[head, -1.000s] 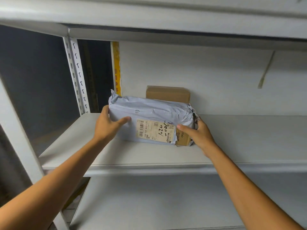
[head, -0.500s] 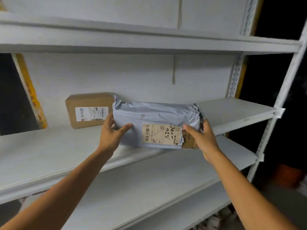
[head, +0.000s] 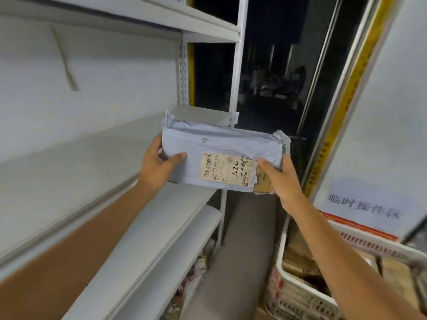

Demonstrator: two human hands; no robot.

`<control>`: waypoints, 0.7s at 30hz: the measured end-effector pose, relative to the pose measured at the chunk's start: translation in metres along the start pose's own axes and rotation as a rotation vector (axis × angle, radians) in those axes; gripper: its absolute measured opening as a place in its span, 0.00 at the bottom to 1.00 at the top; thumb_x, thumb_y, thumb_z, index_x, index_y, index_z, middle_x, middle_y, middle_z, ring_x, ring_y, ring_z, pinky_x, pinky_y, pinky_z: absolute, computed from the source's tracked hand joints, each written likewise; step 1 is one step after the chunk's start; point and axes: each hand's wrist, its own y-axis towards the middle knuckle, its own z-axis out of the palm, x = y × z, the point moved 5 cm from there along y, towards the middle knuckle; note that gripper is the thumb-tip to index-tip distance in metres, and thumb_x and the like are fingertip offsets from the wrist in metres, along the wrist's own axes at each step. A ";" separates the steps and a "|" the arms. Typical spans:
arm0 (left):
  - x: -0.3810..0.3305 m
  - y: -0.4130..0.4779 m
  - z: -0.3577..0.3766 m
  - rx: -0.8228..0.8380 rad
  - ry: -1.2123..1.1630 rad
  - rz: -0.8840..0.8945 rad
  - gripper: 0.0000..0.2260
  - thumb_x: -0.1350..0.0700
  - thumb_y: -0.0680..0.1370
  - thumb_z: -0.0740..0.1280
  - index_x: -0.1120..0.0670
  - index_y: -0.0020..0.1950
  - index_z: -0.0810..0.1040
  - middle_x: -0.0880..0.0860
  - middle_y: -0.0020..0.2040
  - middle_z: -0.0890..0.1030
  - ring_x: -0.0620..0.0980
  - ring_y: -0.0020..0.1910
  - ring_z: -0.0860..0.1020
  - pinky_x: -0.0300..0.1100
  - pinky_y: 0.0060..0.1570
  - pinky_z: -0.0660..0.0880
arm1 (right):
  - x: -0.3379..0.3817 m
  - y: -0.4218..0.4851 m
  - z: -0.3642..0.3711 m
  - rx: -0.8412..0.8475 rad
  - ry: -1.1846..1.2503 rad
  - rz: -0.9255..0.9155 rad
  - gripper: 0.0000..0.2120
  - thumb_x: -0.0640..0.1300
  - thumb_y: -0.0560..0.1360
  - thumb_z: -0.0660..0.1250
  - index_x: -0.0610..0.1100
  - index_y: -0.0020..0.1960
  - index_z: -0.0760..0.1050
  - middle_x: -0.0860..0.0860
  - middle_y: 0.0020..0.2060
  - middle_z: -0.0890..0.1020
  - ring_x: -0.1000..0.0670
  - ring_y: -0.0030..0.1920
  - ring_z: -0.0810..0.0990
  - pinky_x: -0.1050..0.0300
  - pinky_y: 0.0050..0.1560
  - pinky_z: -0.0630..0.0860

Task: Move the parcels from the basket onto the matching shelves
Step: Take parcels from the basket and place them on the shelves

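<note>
Gripping a crumpled grey plastic-wrapped parcel (head: 219,153) by its ends, your left hand (head: 154,167) and right hand (head: 282,179) curled their fingers round it, holding it in the air just off the right end of the white metal shelving (head: 69,158). A white slatted plastic basket (head: 298,296) sat lower, right of that shelving.

- shipping label (head: 227,169) on the parcel (head: 219,144): "159 159 K02 170" next to the barcode, plus marker digits too scrawly to be sure of
- sign (head: 364,205) on the right: "临时操作", last character blurred
- basket (head: 291,294): red print, unreadable
</note>
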 end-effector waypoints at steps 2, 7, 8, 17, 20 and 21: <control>0.010 0.012 0.045 0.086 0.005 0.016 0.25 0.60 0.72 0.73 0.50 0.68 0.71 0.48 0.59 0.78 0.48 0.56 0.77 0.31 0.44 0.75 | -0.004 0.001 -0.035 -0.072 -0.055 -0.026 0.26 0.47 0.76 0.68 0.50 0.72 0.64 0.50 0.60 0.80 0.51 0.58 0.81 0.47 0.57 0.80; 0.031 0.013 0.160 0.302 -0.024 0.006 0.25 0.55 0.73 0.73 0.49 0.68 0.68 0.47 0.59 0.77 0.43 0.54 0.76 0.36 0.50 0.75 | -0.029 -0.022 -0.129 -0.314 -0.111 0.014 0.26 0.46 0.77 0.68 0.49 0.72 0.63 0.52 0.53 0.83 0.53 0.49 0.85 0.61 0.40 0.81; 0.035 0.008 0.183 0.343 -0.022 -0.010 0.26 0.54 0.73 0.73 0.49 0.68 0.68 0.46 0.59 0.76 0.44 0.55 0.75 0.38 0.51 0.75 | -0.037 -0.030 -0.148 -0.355 -0.116 0.038 0.27 0.47 0.76 0.69 0.50 0.72 0.63 0.51 0.54 0.83 0.52 0.49 0.85 0.58 0.40 0.82; 0.084 -0.054 0.365 0.635 0.029 -0.163 0.26 0.52 0.74 0.72 0.51 0.69 0.66 0.53 0.63 0.74 0.53 0.61 0.75 0.53 0.56 0.76 | -0.113 -0.075 -0.301 -0.571 -0.230 0.207 0.37 0.57 0.71 0.72 0.53 0.75 0.60 0.45 0.67 0.74 0.43 0.63 0.77 0.38 0.59 0.76; 0.103 -0.073 0.414 0.663 0.044 -0.245 0.25 0.55 0.74 0.71 0.55 0.69 0.66 0.55 0.65 0.74 0.54 0.62 0.74 0.55 0.59 0.75 | -0.143 -0.069 -0.344 -0.564 -0.197 0.203 0.34 0.50 0.73 0.73 0.53 0.74 0.61 0.45 0.69 0.72 0.42 0.66 0.75 0.36 0.61 0.75; 0.108 -0.079 0.430 0.670 0.055 -0.262 0.24 0.56 0.74 0.71 0.55 0.68 0.67 0.55 0.64 0.74 0.54 0.62 0.74 0.54 0.59 0.74 | -0.154 -0.066 -0.357 -0.563 -0.186 0.212 0.33 0.48 0.74 0.72 0.53 0.74 0.61 0.45 0.69 0.72 0.42 0.66 0.75 0.37 0.61 0.75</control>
